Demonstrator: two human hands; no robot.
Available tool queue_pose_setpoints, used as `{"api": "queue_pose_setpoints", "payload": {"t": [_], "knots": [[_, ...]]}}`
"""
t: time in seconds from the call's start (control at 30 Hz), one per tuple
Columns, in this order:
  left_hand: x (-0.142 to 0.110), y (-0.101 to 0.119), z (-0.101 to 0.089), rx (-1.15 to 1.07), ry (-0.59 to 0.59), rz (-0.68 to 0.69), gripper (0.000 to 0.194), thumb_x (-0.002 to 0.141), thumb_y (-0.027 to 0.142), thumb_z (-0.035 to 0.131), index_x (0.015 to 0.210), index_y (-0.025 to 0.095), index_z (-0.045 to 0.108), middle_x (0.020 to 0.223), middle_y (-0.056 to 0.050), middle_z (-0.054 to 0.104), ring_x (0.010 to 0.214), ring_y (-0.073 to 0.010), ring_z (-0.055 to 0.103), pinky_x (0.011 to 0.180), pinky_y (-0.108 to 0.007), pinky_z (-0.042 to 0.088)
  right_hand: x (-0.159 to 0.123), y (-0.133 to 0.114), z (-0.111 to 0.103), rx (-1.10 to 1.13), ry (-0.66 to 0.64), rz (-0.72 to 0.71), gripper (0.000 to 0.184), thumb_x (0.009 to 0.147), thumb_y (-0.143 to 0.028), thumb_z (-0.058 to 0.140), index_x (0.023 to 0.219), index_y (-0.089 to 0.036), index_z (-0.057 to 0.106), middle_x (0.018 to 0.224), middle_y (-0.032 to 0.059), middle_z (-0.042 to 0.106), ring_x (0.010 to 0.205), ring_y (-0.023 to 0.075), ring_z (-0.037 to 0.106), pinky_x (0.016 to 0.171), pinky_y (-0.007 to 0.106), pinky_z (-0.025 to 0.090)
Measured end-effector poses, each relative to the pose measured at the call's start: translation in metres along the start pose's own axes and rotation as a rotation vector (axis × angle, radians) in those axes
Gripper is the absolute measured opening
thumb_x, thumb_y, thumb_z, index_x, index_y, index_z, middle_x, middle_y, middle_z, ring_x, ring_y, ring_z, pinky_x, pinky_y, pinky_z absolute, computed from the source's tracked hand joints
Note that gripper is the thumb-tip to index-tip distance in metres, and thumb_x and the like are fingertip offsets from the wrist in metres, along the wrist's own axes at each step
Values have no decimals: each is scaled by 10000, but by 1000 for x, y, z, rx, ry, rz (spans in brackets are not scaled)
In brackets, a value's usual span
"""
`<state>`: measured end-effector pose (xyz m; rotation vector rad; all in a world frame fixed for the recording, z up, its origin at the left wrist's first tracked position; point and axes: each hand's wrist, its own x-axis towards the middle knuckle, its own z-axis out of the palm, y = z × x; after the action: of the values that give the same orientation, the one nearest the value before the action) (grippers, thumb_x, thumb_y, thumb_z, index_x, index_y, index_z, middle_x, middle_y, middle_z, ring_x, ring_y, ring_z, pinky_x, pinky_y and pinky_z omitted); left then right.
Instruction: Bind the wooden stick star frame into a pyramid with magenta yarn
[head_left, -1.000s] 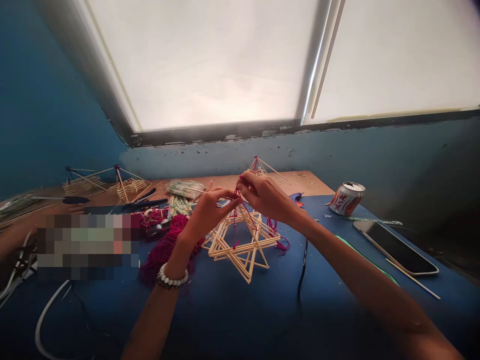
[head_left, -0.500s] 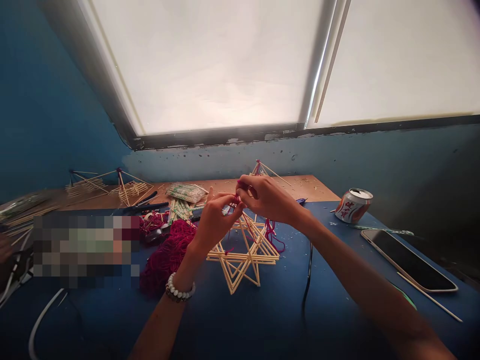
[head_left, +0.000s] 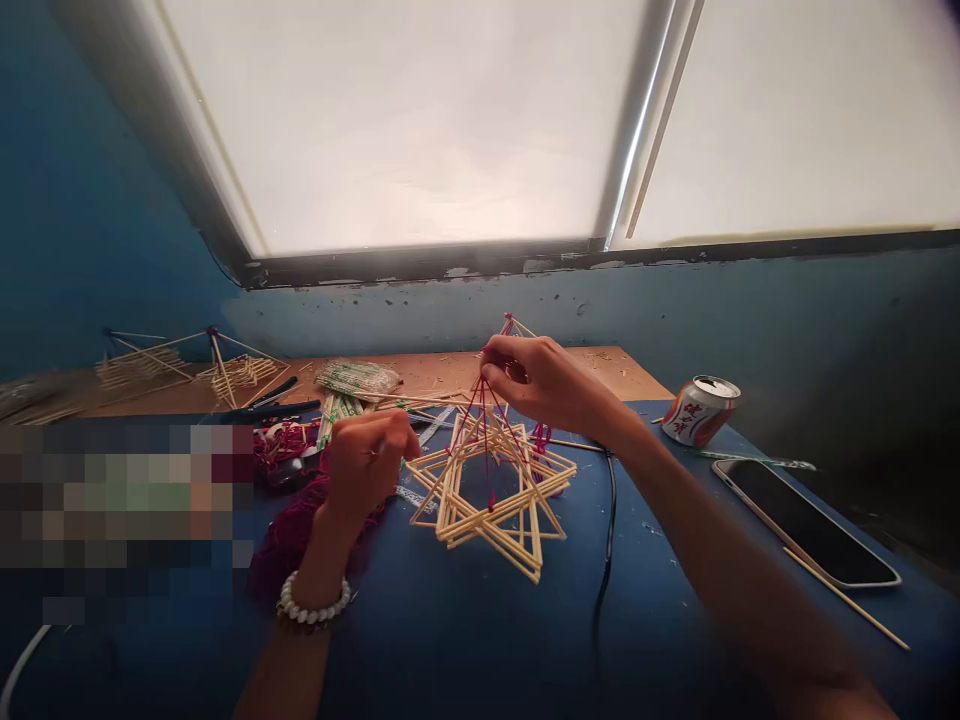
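Observation:
My right hand [head_left: 525, 375] is closed in a pinch on the gathered tops of several magenta yarn strings [head_left: 485, 430]. They spread down, looking taut, to a star-shaped frame of thin wooden sticks [head_left: 487, 520] below the hand. A small knot shows where one string meets the near side of the frame. Left of the frame, my left hand [head_left: 367, 455] is curled closed, apart from the strings, and nothing shows in it. A beaded bracelet [head_left: 313, 600] is on that wrist. Behind the left hand lies a pile of magenta yarn [head_left: 289, 540], partly hidden.
A drink can [head_left: 701, 412], a phone [head_left: 806, 520] and a loose stick [head_left: 847, 598] lie at right. Packets of sticks [head_left: 358, 380] and more stick frames [head_left: 244, 378] stand at the back. A black cable [head_left: 609, 540] crosses the blue table [head_left: 525, 650]. The left side is pixelated.
My left hand has let go at the string tops and moved left and down. My right hand keeps its pinch. The star frame has turned, and its strings now show more fully.

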<state>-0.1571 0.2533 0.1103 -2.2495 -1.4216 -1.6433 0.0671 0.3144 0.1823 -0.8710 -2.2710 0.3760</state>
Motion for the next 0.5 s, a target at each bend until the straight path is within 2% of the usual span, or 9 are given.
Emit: {"api": "queue_pose_setpoints", "payload": {"t": [0.07,0.13,0.23,0.3,0.37,0.4,0.43,0.5], "knots": [[3,-3,-3,126,-200,-30,537,1001,330,429,509,193,594,494,17,574,487,-120,525,595,-298,378,0,4,-4,20,10,15,193,939,-268,497,842,-151,616,654,-12,535,578,85,410,568,274,280],[7,-5,-4,201,-320,-28,510,997,332,420,534,191,579,532,6,584,561,-144,554,630,-302,391,0,7,-8,42,27,28,196,944,-282,498,860,-149,615,669,-8,535,591,89,414,566,275,281],[10,-9,-1,234,-389,-24,363,982,291,398,713,189,621,764,-34,659,827,-204,604,781,-327,444,0,12,-12,87,42,29,199,953,-287,494,863,-151,608,681,-10,519,599,88,397,566,269,291],[11,-14,4,210,-382,-45,272,973,310,431,1023,182,665,1100,-80,681,1116,-250,576,984,-383,427,2,15,-13,133,35,27,200,961,-285,486,862,-155,600,691,-10,515,606,86,399,563,264,300],[11,-17,10,97,-398,-66,443,973,400,475,1360,192,538,1437,-112,537,1373,-280,434,1162,-434,309,4,19,-12,189,17,20,199,967,-272,477,858,-153,594,723,-1,532,628,86,423,575,260,320],[11,-18,14,13,-426,-75,549,972,454,488,1459,204,448,1537,-114,444,1447,-284,358,1209,-441,253,5,21,-11,221,4,15,201,968,-263,473,851,-150,591,740,4,539,642,86,435,586,257,333],[12,-18,19,-75,-462,-86,627,964,505,503,1508,217,386,1592,-110,377,1488,-288,307,1232,-439,222,6,22,-9,253,-12,8,202,968,-253,472,841,-146,588,750,8,541,652,85,443,597,254,343],[14,-16,30,-219,-519,-109,688,932,562,556,1518,248,378,1615,-95,352,1505,-296,291,1238,-433,234,9,24,-6,315,-53,-15,201,964,-237,474,830,-138,586,755,10,540,668,84,453,612,248,358]]}}
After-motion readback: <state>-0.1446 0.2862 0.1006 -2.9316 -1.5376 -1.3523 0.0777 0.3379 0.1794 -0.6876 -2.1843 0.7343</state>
